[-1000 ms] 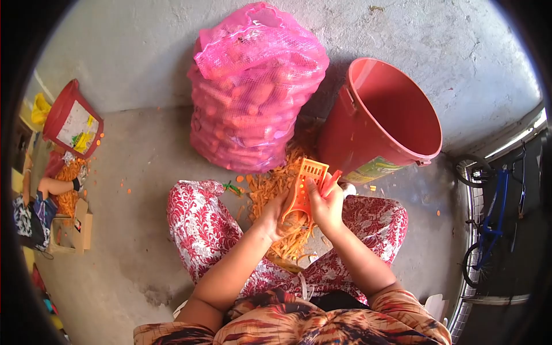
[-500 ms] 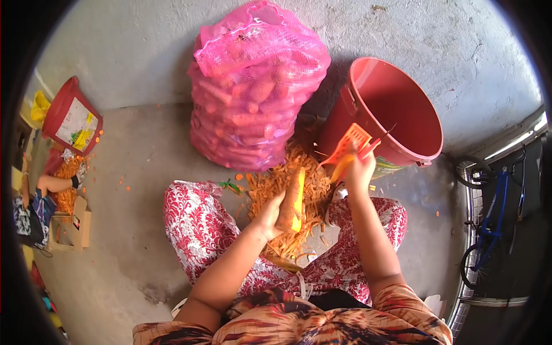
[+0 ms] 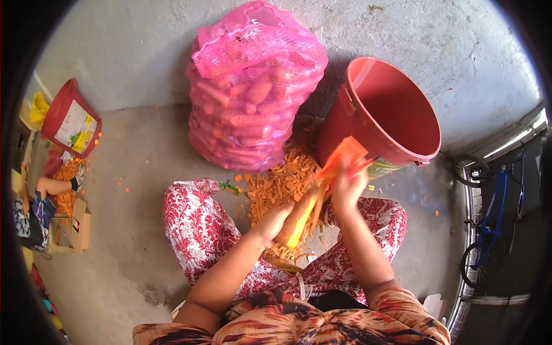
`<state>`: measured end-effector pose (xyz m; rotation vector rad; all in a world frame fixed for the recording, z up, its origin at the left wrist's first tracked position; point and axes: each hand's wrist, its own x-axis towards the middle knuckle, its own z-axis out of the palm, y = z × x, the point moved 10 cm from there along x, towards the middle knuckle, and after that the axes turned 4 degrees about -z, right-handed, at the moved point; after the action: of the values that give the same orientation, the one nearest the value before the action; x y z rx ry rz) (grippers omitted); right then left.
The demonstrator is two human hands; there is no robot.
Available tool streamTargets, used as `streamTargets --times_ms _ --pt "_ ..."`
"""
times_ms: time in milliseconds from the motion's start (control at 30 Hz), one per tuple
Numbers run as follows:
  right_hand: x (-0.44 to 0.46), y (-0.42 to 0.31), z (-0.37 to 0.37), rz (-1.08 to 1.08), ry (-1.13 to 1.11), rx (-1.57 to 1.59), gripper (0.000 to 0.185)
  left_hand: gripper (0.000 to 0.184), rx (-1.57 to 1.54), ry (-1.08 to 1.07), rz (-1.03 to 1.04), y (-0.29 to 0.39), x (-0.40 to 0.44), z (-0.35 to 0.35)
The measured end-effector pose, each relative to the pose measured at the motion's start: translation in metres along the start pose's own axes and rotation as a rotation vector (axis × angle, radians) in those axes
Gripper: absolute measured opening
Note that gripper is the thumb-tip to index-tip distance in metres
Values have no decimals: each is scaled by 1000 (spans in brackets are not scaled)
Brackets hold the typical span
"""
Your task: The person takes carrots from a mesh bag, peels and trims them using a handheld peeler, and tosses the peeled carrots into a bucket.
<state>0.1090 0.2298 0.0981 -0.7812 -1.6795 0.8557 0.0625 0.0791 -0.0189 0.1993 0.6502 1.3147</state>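
Note:
My left hand (image 3: 272,224) is closed around the thick lower end of a large carrot (image 3: 301,219), which has a bright yellow-orange peeled strip along one side and darker skin elsewhere. In my right hand (image 3: 348,188) is an orange plastic peeler (image 3: 345,155), blurred by motion, by the upper tip of the carrot. Whether its blade touches the carrot I cannot tell. Below both hands, a heap of carrot peelings (image 3: 270,192) lies on the floor between my legs.
A pink mesh sack (image 3: 250,103) full of carrots stands ahead against the wall. Right of it is a large red bucket (image 3: 397,98), tilted towards me. At far left are another red bucket (image 3: 69,118), a cardboard box (image 3: 80,221) and a person's leg (image 3: 56,185). A blue bicycle (image 3: 495,213) is at right.
My right hand has come down and left with the peeler, from beside the bucket's rim to the carrot's tip. The carrot has tilted slightly further right in my left hand.

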Motion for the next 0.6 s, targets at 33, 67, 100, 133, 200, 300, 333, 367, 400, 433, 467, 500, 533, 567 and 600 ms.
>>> streamTargets --times_ms 33,67,100,133,200,300,333,367,400,433,467,500,533,567,600 --pt "25 18 -20 -44 128 -132 13 42 67 56 -4 0 -2 1" --pt "47 27 -41 -159 253 -154 13 42 134 113 -9 -2 -4 0" --pt "64 58 -58 13 301 -60 12 42 70 125 2 -2 -2 1" --pt "75 49 -64 -20 287 -97 13 43 66 187 23 2 -1 -9" --pt "92 50 -48 -102 -54 -228 13 43 50 308 68 5 5 -35" --pt "59 60 6 530 -323 574 15 43 -95 347 101 14 5 -50" --pt "41 88 17 666 -394 520 18 43 -155 296 97 16 5 -52" --pt "31 119 34 542 -554 112 21 43 -152 273 133 20 7 -54" --pt "20 129 52 196 -672 -304 23 43 -130 315 137 20 6 -60" --pt "7 114 62 -44 -788 -951 24 43 -105 358 145 21 6 -65" --pt "-12 109 75 -145 -844 -815 23 43 -84 401 157 23 6 -70" --pt "-24 136 79 10 -794 -515 24 43 -104 419 181 24 8 -73" --pt "-31 143 84 166 -737 -215 24 42 -145 415 186 24 10 -75" --pt "-36 147 84 111 -771 -356 25 42 -187 412 184 20 11 -77" --pt "-36 122 84 57 -798 -497 26 42 -226 407 178 16 10 -77"
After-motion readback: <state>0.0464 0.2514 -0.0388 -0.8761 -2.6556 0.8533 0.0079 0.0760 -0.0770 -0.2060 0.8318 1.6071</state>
